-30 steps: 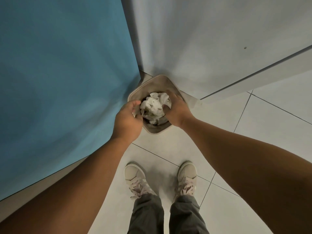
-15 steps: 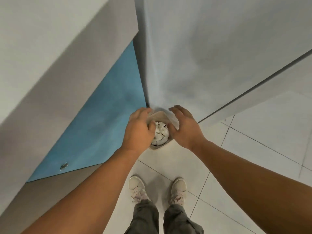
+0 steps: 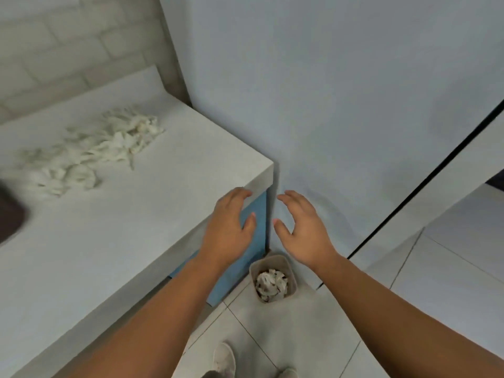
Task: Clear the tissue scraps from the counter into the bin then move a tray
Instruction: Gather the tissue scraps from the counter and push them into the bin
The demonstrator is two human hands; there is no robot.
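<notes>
A pile of white tissue scraps [image 3: 90, 154] lies on the grey counter [image 3: 114, 241], toward its back left. On the floor beside the counter's blue side panel stands a small beige bin [image 3: 290, 279] with crumpled tissue [image 3: 271, 282] inside. My left hand [image 3: 229, 230] hovers by the counter's right corner, fingers relaxed and empty. My right hand [image 3: 302, 230] is level with it just to the right, above the bin, also relaxed and empty.
A white wall [image 3: 341, 105] rises right of the counter, with a dark gap along a panel [image 3: 425, 186]. A dark object [image 3: 9, 214] shows at the counter's left edge. The floor is pale tile [image 3: 286, 336], my shoes at the bottom.
Both hands have let go of the tissue in the bin and risen to counter height. The view has lifted, so the counter top and its tissue pile have come into sight.
</notes>
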